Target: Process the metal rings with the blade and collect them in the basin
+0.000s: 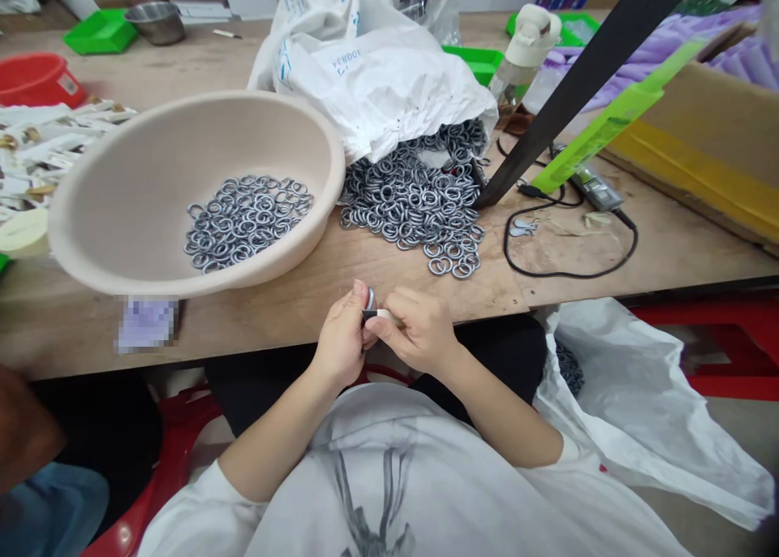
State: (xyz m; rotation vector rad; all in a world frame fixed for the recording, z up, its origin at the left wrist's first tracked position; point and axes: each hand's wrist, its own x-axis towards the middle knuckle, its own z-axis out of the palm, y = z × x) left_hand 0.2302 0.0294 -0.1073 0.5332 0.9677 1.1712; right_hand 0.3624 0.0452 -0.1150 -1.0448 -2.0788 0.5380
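Close to the table's front edge, my left hand (342, 336) is closed on a grey metal ring (370, 298), which shows between thumb and fingers. My right hand (421, 326) grips a small tool (385, 315) with a pale handle and a dark tip. That tip points at the left hand, beside the ring; the fingers hide whether they touch. Just beyond my hands, a heap of similar rings (414, 204) spills from a white sack (377, 78). To the left, a large beige basin (127, 167) has more rings (249, 224) at its bottom.
A dark slanted post (572, 86) and a bright green strip (608, 127) rise at the right, near a black cable (548, 276). Below the table's right side hangs an open white bag (645, 403). Another person's arm (24, 427) is at the lower left.
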